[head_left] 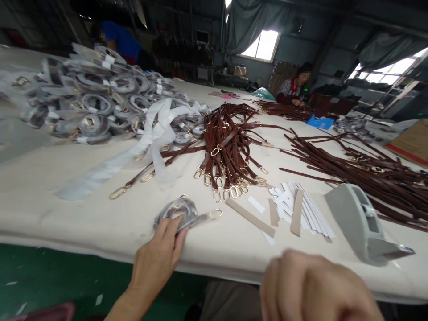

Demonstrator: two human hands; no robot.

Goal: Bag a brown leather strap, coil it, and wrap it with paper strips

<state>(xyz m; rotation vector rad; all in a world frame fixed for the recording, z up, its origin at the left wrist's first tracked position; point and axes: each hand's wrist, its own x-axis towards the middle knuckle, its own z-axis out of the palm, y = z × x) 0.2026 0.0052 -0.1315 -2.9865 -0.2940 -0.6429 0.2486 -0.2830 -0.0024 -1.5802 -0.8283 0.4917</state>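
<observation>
My left hand [159,254] rests at the table's near edge, its fingers pressing on a coiled strap wrapped in clear film [182,213] with gold clasps at its ends. My right hand [310,287] is close to the camera at the bottom right, blurred, its fingers curled into a loose fist; nothing shows in it. Just beyond it lie white and tan paper strips [294,205]. A heap of brown leather straps with gold clasps [227,147] lies in the middle of the table.
A large pile of wrapped coiled straps [96,98] fills the left. Long brown straps [361,165] spread at right, beside a grey tape dispenser [361,223]. White film strips [133,151] trail across the cream table [50,209]. Two people are at the far side.
</observation>
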